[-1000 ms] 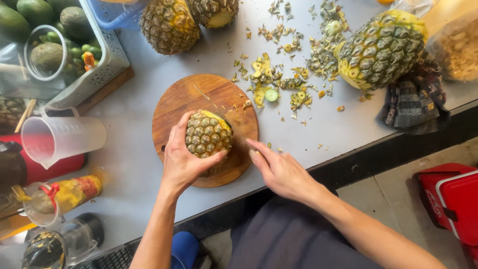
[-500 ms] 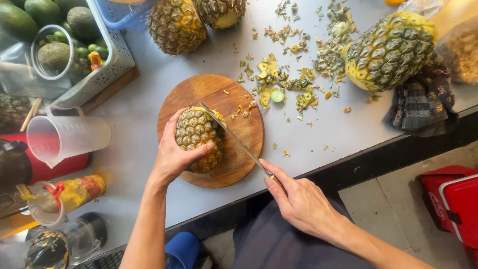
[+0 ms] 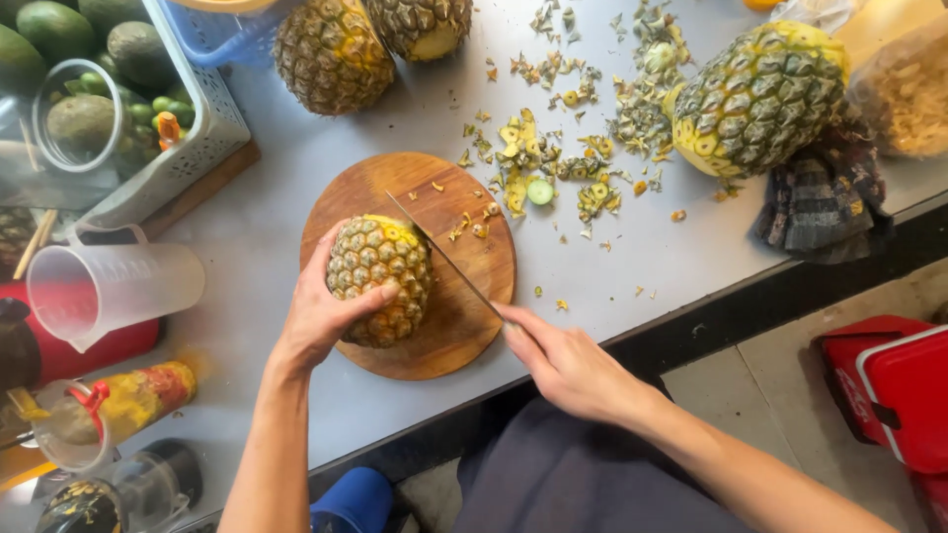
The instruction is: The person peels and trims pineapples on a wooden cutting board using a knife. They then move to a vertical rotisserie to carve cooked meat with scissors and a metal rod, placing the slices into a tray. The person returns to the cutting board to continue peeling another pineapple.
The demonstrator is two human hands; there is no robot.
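Head view, item by item, all placed against the round wooden cutting board (image 3: 474,326).

1. Pineapple (image 3: 378,279), on the board's left half, lying on its side. I log the left hand (image 3: 321,316) wrapped around it, fingers clenched over the rind.
2. Knife (image 3: 439,255), blade resting against the pineapple's right flank, tip toward the board's far edge. Right hand (image 3: 568,365) grips the handle at the board's near right rim, fingers closed.
3. Change logged: a second ago the right hand lay bare on the board; now it holds the knife against the fruit. I judge that cutting is in hand.
4. Peel scraps (image 3: 553,168), beyond the board's far right.
5. Whole pineapple (image 3: 755,99), further right.
6. Clear jug (image 3: 104,286), left of the board.
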